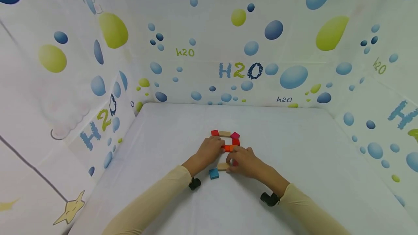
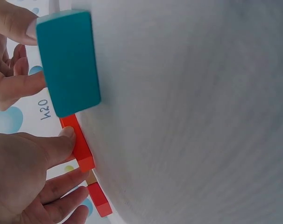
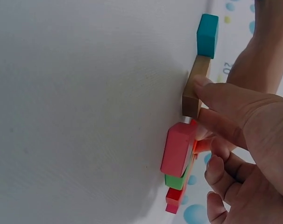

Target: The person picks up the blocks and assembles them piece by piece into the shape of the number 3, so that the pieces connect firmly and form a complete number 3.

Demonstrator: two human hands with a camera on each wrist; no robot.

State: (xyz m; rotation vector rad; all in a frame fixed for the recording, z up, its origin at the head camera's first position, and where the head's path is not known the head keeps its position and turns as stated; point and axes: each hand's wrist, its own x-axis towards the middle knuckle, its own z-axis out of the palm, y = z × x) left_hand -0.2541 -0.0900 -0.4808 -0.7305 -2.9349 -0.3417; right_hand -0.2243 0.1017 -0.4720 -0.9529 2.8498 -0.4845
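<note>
Small coloured blocks form an outline on the white table. My left hand (image 1: pixel 210 151) pinches the left end of a red-orange block (image 1: pixel 227 148), its thumb on the near face in the left wrist view. Against that block's right side sits an orange block (image 1: pixel 233 148). My right hand (image 1: pixel 246 162) pinches the right end of a wooden block (image 3: pixel 194 88) between thumb and index finger. A blue block (image 1: pixel 213 173) stands at the wooden block's left end. Beside the right fingers is a pink-red block (image 3: pixel 177 149), with a green block (image 3: pixel 175 180) behind it.
At the far side of the outline are a red block (image 1: pixel 214 132), another wooden block (image 1: pixel 224 134) and a pink block (image 1: pixel 235 135). A second red block (image 1: pixel 236 142) lies just nearer. Printed cloth walls (image 1: pixel 209 46) border the table (image 1: pixel 277 130).
</note>
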